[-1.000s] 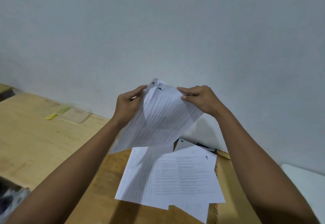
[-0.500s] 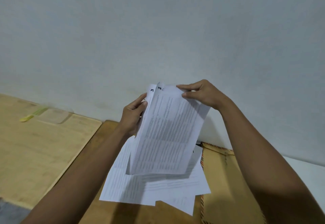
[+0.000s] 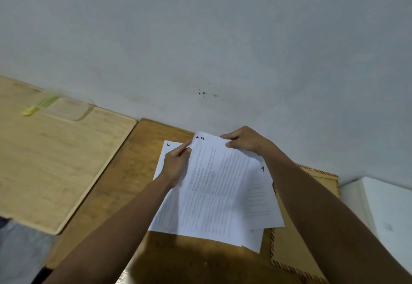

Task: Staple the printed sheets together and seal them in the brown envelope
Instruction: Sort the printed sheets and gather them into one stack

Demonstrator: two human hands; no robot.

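Both hands are up at the far end of the sheets (image 3: 214,194), close to the wall (image 3: 200,38). The left hand (image 3: 177,164) is pinching the top left edge of the held pages, its fingers (image 3: 185,147) curling round the paper just under the handwritten marks in that corner. The right hand (image 3: 244,139) is gripping the top right corner, thumb underneath and fingers curled over the edge. The held pages are fanning out slightly, text side up, slanting down toward the person over the table (image 3: 138,172).

Under them, more loose sheets are lying on the table: one (image 3: 166,149) is poking out at the upper left with a handwritten mark, another (image 3: 263,196) is showing at the right with a "4" in its corner. The envelope (image 3: 289,245) is lying flat on the table to the right, its striped border showing, partly covered by the sheets and by the right forearm.

To the left, a pale wooden board (image 3: 55,161) is sitting beside the table, with a clear plastic piece (image 3: 66,109) and a yellow-green strip (image 3: 38,106) at its far edge. A white box (image 3: 383,212) is sitting at the right edge.
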